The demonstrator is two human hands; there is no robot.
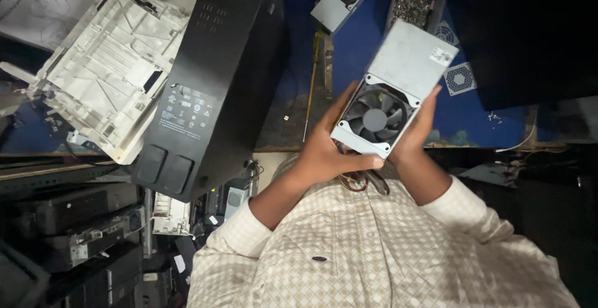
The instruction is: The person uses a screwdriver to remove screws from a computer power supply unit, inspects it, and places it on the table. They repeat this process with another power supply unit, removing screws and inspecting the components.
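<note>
I hold a grey metal power supply box (408,65) with a round black fan (375,117) facing me, lifted above the blue work surface (358,46). My left hand (327,143) grips its left side and lower edge. On the opposite side my right hand (418,128) cups the box, fingers pressed against the casing. A bundle of coloured wires (358,180) hangs from under the box near my wrists.
A black computer case (212,77) lies to the left, beside a white plastic printer frame (109,65). Another power supply (341,0), a grey bin of screws (414,3), a thin rod (311,90) and two fan grilles (460,77) lie on the blue surface. Stacked equipment fills the lower left.
</note>
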